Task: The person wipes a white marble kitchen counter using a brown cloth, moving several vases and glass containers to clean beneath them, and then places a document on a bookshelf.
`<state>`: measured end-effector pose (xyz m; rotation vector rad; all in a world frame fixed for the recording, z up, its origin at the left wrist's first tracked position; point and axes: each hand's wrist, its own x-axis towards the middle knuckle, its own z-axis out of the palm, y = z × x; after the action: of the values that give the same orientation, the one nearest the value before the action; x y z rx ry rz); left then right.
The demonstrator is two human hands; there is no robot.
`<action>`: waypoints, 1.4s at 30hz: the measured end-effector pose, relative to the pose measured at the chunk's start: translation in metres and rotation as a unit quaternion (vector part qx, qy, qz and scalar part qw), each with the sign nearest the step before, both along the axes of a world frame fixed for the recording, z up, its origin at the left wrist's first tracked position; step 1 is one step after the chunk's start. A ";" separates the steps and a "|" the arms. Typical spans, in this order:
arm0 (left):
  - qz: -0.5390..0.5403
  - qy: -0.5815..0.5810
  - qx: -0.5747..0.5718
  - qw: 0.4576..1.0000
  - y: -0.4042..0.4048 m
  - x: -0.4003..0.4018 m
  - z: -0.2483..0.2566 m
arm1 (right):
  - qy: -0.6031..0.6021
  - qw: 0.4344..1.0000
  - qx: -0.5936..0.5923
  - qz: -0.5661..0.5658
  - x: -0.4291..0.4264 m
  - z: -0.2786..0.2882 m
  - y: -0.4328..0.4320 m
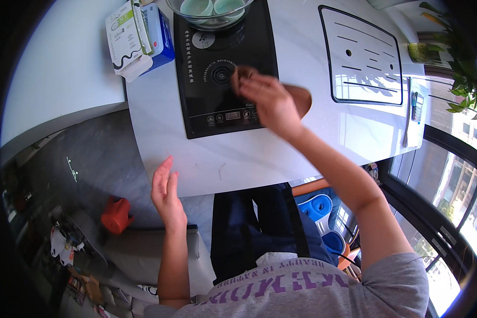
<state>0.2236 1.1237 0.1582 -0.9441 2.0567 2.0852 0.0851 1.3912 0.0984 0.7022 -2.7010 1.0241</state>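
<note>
My right hand is over the right side of a black induction cooktop, its fingers on a blurred brown item that shows on both sides of the hand; its kind is unclear, perhaps a cloth. My left hand hangs at the front left edge of the white marbled table, fingers apart and holding nothing. On the back of the cooktop stands a clear glass bowl with pale green cups inside.
A white box and a blue box stand left of the cooktop. An inset tray with slots lies at the right. Beyond it are a leafy plant and a calculator. A red stool is on the floor at left.
</note>
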 end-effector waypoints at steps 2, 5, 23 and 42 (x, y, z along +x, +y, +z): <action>-0.011 -0.005 -0.013 1.000 0.008 0.006 0.002 | -0.004 0.999 0.022 0.049 0.033 0.002 -0.007; -0.052 0.002 -0.028 0.998 0.027 0.003 0.009 | -0.092 0.990 -0.042 0.099 0.061 0.009 -0.003; -0.326 0.226 -0.279 0.875 0.110 -0.098 0.040 | -0.263 0.951 -0.158 0.039 0.022 0.082 0.033; -0.312 0.041 0.079 0.946 0.151 -0.147 0.055 | -0.331 0.921 -0.202 0.038 0.024 0.094 0.090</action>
<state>0.0769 1.2746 0.2127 -0.1418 1.8496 1.9059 0.1088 1.4816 0.1925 0.4314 -2.8066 2.0793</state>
